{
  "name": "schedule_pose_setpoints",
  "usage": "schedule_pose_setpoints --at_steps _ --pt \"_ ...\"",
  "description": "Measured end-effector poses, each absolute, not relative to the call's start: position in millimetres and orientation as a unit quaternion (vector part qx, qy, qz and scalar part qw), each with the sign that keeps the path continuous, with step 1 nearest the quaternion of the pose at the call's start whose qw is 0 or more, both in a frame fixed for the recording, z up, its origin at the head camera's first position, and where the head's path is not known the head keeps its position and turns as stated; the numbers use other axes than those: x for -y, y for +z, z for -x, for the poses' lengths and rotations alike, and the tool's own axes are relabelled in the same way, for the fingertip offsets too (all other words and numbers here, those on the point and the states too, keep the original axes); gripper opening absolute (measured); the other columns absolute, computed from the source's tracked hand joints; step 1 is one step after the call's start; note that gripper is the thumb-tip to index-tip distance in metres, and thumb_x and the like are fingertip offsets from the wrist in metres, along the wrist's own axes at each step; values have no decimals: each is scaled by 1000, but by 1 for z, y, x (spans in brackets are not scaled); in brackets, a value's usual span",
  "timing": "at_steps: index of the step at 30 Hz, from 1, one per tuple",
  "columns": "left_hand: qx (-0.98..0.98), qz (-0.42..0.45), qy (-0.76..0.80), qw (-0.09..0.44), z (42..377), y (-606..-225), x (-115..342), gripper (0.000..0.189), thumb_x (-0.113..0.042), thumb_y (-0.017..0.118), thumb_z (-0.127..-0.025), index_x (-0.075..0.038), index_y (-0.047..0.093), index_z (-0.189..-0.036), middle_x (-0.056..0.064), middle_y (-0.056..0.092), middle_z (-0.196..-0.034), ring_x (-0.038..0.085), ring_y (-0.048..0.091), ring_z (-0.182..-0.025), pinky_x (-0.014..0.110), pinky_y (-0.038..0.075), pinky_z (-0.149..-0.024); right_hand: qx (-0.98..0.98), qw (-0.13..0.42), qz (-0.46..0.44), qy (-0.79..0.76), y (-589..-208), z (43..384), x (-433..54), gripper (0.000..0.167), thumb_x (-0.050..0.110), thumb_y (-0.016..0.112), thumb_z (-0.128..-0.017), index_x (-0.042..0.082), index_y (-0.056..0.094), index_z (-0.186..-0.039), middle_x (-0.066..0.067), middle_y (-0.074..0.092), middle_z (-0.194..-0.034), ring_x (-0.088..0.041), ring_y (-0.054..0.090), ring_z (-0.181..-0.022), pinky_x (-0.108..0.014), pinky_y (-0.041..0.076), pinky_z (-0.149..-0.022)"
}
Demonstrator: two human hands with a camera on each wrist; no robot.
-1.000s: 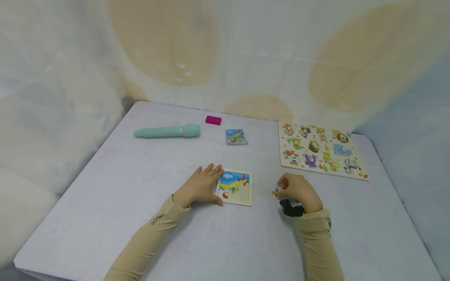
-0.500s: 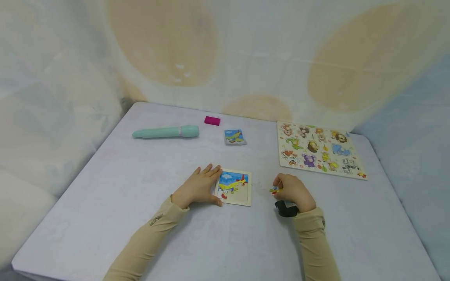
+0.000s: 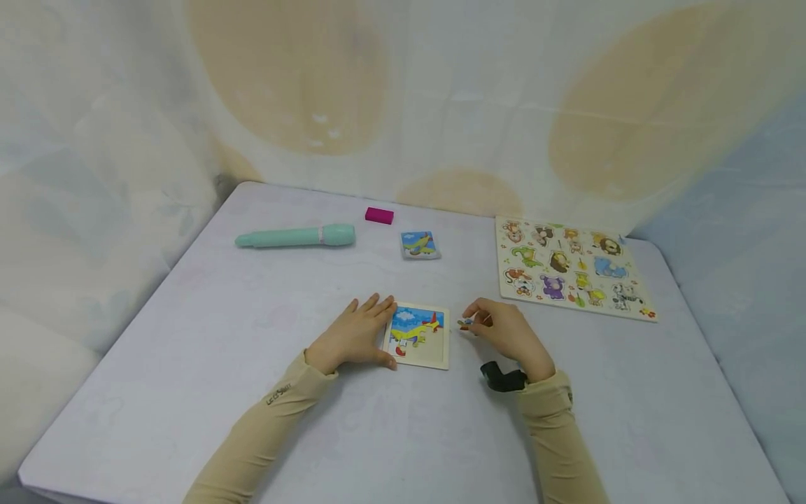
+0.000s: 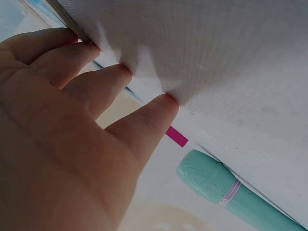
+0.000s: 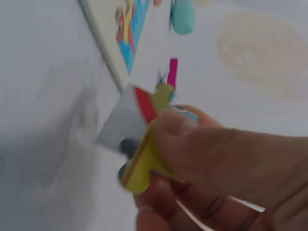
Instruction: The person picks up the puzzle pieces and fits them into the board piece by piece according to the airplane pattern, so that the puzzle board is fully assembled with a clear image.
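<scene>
Left hand [image 3: 355, 336] spread, fingers apart, touching left edge of tray [image 3: 436, 355]. Tray holds joined pieces [image 3: 412, 331] in blue, yellow, red; pale floor shows at lower right. Right hand [image 3: 506, 332] clamps yellow piece [image 5: 138, 180] between thumb and fingers, just right of tray. Farther back, board [image 3: 505, 266] carries animal shapes [image 3: 553, 288].

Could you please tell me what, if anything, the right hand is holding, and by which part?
The right hand pinches at least one jigsaw piece, its thumb on the yellow part.
</scene>
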State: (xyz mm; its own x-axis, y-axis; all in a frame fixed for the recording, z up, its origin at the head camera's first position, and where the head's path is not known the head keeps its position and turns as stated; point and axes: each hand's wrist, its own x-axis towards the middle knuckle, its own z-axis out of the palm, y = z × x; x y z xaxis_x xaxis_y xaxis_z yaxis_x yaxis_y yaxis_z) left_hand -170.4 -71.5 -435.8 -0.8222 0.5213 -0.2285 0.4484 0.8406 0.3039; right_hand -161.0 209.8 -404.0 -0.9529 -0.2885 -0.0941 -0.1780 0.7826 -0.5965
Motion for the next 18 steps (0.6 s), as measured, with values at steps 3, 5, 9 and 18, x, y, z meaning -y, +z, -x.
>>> schedule_pose_setpoints --at_steps 3,5,9,18 --pt "-946 -256 122 154 170 -435 71 109 -59 78 -70 -9 28 -153 5 22 -162 31 13 -151 58 13 -119 -926 91 134 -341 -405 159 -196 15 8 65 -89 8 68 -104 -4 63 -81 -16 58 -74 -27 46 -61" --pt "-946 -257 123 155 170 -434 71 108 -59 78 -70 -9 29 -153 6 22 -162 31 13 -151 59 12 -119 -917 93 146 -358 -406 157 -186 15 9 66 -89 8 68 -104 -4 63 -81 -15 57 -72 -26 45 -60" --pt "-946 -257 125 153 170 -435 71 108 -59 78 -70 -9 29 -153 6 23 -162 32 14 -151 59 13 -119 -908 100 168 -372 -412 156 -168 15 10 70 -87 8 68 -102 -2 65 -81 -12 56 -70 -24 46 -60" --pt "-946 -260 129 142 169 -436 72 109 -60 78 -69 -9 30 -152 6 24 -161 32 16 -151 59 14 -119 -902 108 215 -358 -423 150 -146 11 6 70 -85 5 68 -96 -1 65 -76 -7 54 -67 -19 46 -62"
